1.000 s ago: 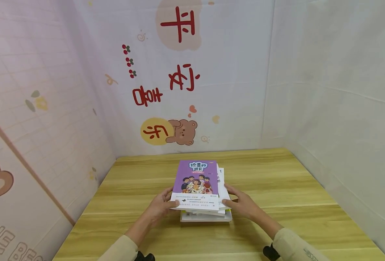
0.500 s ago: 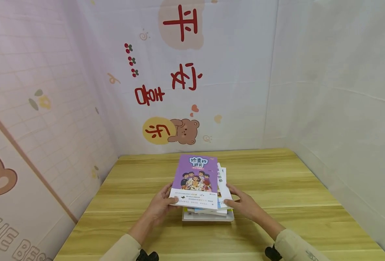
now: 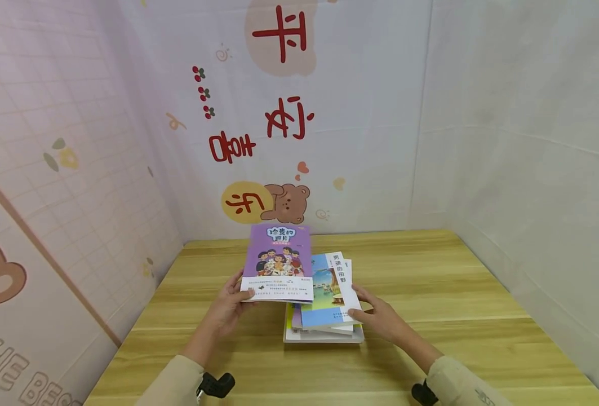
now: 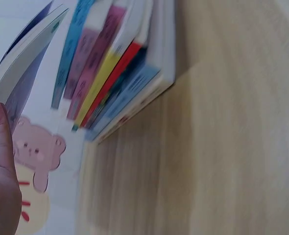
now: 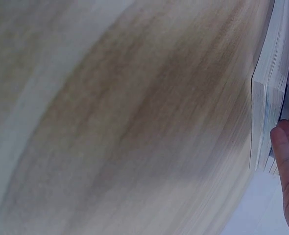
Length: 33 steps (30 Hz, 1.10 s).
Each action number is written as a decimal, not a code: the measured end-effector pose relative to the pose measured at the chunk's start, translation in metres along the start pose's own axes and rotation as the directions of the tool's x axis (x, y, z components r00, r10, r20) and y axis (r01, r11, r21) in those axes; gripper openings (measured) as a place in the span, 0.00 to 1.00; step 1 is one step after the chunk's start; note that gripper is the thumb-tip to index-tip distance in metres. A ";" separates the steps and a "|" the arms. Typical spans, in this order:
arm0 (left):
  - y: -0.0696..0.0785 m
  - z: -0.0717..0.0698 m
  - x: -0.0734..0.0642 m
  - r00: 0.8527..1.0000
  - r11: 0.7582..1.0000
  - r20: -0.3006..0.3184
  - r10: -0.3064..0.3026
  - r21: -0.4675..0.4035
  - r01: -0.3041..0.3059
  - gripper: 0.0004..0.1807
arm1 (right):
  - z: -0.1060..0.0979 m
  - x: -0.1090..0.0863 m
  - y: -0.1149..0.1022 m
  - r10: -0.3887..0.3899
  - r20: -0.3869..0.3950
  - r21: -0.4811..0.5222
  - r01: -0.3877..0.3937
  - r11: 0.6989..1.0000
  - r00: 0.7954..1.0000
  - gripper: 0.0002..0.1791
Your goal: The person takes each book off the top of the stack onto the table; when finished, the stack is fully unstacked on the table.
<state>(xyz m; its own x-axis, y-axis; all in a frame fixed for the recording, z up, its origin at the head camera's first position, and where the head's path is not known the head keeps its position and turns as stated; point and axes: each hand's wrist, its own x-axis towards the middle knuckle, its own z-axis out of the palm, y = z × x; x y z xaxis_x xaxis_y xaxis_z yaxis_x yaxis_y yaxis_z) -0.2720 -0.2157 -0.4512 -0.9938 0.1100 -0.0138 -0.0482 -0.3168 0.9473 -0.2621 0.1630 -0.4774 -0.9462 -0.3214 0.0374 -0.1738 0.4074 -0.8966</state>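
My left hand [image 3: 226,304] grips the lower left corner of a purple paperback book [image 3: 279,254], thumb on its white band. In the head view, this book is raised and overlaps the left side of a stack of books. A blue-and-white book [image 3: 326,290] with a landscape cover lies uppermost there. At its lower right, my right hand [image 3: 382,318] holds the stack's edge, thumb on the cover and fingers along the side. The left wrist view shows several coloured spines [image 4: 103,63] of uneven alignment. In the right wrist view, fingertips [image 5: 280,134] touch the page edges.
A wood-grain table [image 3: 416,265] carries the stack near its middle. White cloth walls [image 3: 360,141] with printed bears and red characters enclose the table on the left, back and right.
My left hand has lifted the purple book up and to the left off the stack, uncovering the blue-and-white book's cover. My right hand has stayed at the stack's right edge.
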 end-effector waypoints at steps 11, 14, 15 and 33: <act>0.018 -0.043 0.017 0.998 1.000 -0.058 0.025 -0.003 -0.025 0.42 | -0.002 0.001 0.005 0.007 -0.005 0.020 -0.007 1.000 1.000 0.40; 0.020 -0.058 0.022 0.997 1.000 -0.077 -0.004 0.001 0.004 0.42 | -0.002 0.002 0.006 0.002 -0.002 0.014 -0.002 1.000 1.000 0.40; 0.021 -0.063 0.024 0.996 1.000 -0.085 -0.012 0.002 0.013 0.42 | -0.001 0.002 0.006 0.000 0.000 0.012 0.000 1.000 1.000 0.40; 0.006 -0.156 0.043 0.948 0.962 -0.301 -0.099 0.213 0.168 0.39 | 0.003 0.001 0.007 -0.011 0.031 0.043 0.010 0.999 0.999 0.41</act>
<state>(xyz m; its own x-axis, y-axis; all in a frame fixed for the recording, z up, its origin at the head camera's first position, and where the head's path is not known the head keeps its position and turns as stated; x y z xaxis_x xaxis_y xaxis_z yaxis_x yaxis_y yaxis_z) -0.3306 -0.3595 -0.4963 -0.9678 -0.1481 -0.2034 -0.1924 -0.0852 0.9776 -0.2638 0.1625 -0.4853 -0.9352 -0.3525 0.0338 -0.1714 0.3669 -0.9143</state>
